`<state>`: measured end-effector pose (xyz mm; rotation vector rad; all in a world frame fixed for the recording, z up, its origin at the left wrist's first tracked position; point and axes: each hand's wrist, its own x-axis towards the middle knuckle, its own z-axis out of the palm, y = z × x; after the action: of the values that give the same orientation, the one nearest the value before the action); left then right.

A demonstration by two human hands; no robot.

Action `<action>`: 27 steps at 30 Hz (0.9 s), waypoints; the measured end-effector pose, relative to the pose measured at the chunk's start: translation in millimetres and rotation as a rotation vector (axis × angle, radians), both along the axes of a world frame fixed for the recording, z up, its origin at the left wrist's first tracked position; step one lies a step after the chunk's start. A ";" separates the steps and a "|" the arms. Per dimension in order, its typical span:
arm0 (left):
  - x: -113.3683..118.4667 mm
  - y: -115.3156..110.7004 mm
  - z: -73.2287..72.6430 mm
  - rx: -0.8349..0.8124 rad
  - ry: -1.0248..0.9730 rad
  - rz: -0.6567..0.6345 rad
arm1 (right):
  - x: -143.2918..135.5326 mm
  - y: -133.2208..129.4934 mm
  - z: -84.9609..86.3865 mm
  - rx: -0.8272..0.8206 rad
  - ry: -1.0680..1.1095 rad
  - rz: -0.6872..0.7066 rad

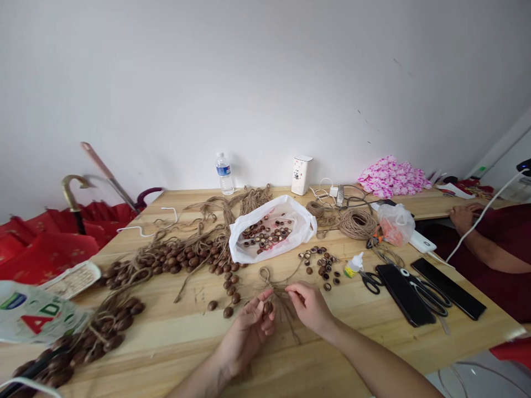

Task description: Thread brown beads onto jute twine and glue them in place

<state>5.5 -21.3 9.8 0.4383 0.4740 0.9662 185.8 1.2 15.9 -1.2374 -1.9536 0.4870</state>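
A looped bundle of brown twine (pixel 264 275) lies on the wooden table, its strands spreading toward me. My left hand (pixel 249 331) is palm up beside it, fingers curled round a brown nut (pixel 267 307). To the right, my right hand (pixel 311 309) has thumb and forefinger pinched together at a thin strand that runs from the bundle. Above both hands sits a white plastic bag (pixel 274 229) holding nut shell halves. More shell halves (pixel 326 264) are scattered right of the bag. Loose nuts (pixel 228 312) rest left of my left hand.
Nuts on twine (pixel 186 254) cover the left side. Glue (pixel 354 265), scissors (pixel 427 293), phones (pixel 404 293) and a twine coil (pixel 357 223) are on the right. A water bottle (pixel 224 174) stands by the wall. Another person's arm (pixel 489 249) is at the far right.
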 end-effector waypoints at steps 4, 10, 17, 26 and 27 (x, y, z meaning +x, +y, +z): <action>-0.5 0.6 -1.1 -0.014 -0.034 0.003 | -0.7 -0.6 0.8 0.016 -0.001 0.013; -0.2 0.4 -1.1 -0.023 -0.068 -0.003 | -0.8 -0.8 2.8 0.018 -0.003 0.016; -0.4 1.6 0.6 -0.010 -0.074 -0.027 | -0.4 0.0 -0.3 0.010 -0.001 0.024; 6.1 -3.6 -4.1 0.138 0.231 0.056 | -4.4 -9.9 11.5 0.037 0.073 0.205; 6.3 -4.2 -4.9 0.156 0.284 0.073 | -5.1 -10.8 11.5 0.042 0.074 0.231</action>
<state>11.8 -25.5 4.9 0.7087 0.6765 1.0200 180.6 -9.5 27.4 -0.9583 -2.0425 0.5963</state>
